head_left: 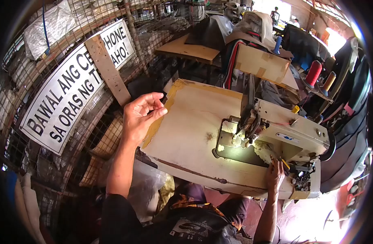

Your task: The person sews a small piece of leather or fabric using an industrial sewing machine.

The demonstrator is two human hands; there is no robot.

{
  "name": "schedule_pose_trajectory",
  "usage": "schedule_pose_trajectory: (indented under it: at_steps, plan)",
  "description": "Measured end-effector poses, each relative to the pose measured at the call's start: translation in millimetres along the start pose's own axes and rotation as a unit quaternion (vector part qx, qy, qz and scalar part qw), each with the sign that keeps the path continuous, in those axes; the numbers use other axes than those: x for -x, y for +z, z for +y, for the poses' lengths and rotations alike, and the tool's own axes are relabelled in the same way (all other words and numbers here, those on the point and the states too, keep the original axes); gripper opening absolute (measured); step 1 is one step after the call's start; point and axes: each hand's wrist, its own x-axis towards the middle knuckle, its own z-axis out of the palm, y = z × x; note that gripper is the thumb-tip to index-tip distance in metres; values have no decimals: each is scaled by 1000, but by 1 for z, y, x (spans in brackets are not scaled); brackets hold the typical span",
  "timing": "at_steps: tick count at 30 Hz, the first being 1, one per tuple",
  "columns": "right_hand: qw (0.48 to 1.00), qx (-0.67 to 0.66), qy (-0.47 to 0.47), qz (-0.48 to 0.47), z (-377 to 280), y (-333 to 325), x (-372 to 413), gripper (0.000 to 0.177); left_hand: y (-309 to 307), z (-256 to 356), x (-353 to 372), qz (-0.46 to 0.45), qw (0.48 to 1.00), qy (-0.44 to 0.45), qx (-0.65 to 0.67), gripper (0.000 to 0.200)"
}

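My left hand (pixel 140 115) hovers over the far left edge of the sewing table (pixel 190 134), fingers curled with thumb and forefinger pinched near a small dark item; I cannot tell what it is. My right hand (pixel 274 175) rests on the table near the base of the cream sewing machine (pixel 284 136), fingers touching the machine's lower front by a yellow part. The needle area (pixel 247 126) is lit and nothing lies under it.
A wire mesh wall with a white printed sign (pixel 68 95) stands on the left. Thread cones (pixel 314 73) and a cardboard box (pixel 261 63) sit behind the machine. Dark fabric hangs at the right. Another wooden table (pixel 188 51) is farther back.
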Motion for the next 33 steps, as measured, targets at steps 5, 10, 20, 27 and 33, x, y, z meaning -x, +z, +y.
schedule_pose_trajectory:
  at_steps: [5, 10, 20, 27, 33]
  plan:
    - [1000, -20, 21, 0, -3, -4, -1, 29, 13, -4, 1, -23, 988, 154, -2, 19]
    - [1000, 6, 15, -11, 4, -1, 1, 22, 29, 23, 6, -108, 986, 130, -4, 42]
    - [999, 21, 23, -12, 1, -1, 2, 24, 109, 104, 32, -205, 943, 207, 162, 27]
    - [999, 5, 33, -10, 2, -2, 2, 26, 163, 127, 63, -371, 752, 259, 480, 53]
    - [999, -9, 47, -2, -7, -11, -1, 22, 151, 113, 95, -431, 652, 209, 588, 70]
